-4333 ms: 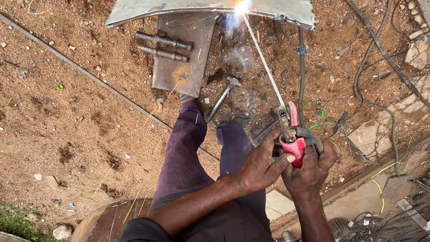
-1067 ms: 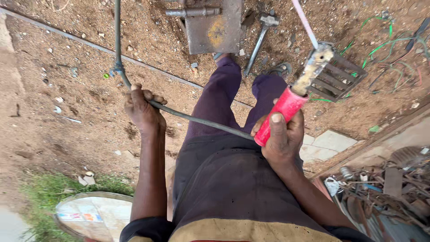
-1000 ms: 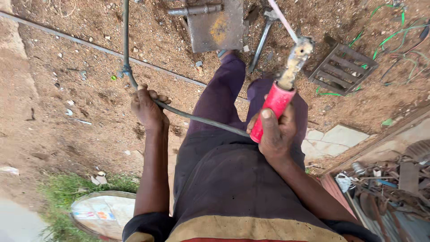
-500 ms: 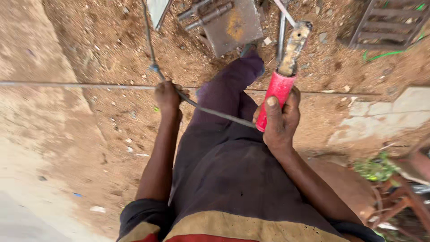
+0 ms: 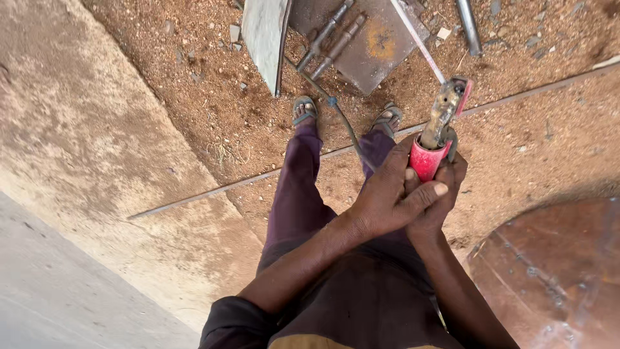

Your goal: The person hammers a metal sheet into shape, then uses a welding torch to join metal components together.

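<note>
Both hands meet on a welding electrode holder [image 5: 434,143] with a red handle and a worn metal jaw. My right hand [image 5: 438,203] grips the handle from below. My left hand [image 5: 387,197] wraps over it, thumb laid across the red grip. A thin welding rod [image 5: 417,40] runs from the jaw up toward a rusty steel plate [image 5: 374,45] with two hinge bars [image 5: 329,35] lying on the dirt. A dark cable [image 5: 342,123] trails between my sandalled feet [image 5: 305,108].
A grey metal sheet [image 5: 263,35] stands on edge beside the plate. A long thin steel rod [image 5: 271,174] crosses the ground. A concrete slab [image 5: 84,194] fills the left side; a rusty round metal object [image 5: 555,271] sits at the lower right.
My left hand has let go of the cable at my side and come over to join my right hand on the red holder. The view has swung round over the ground.
</note>
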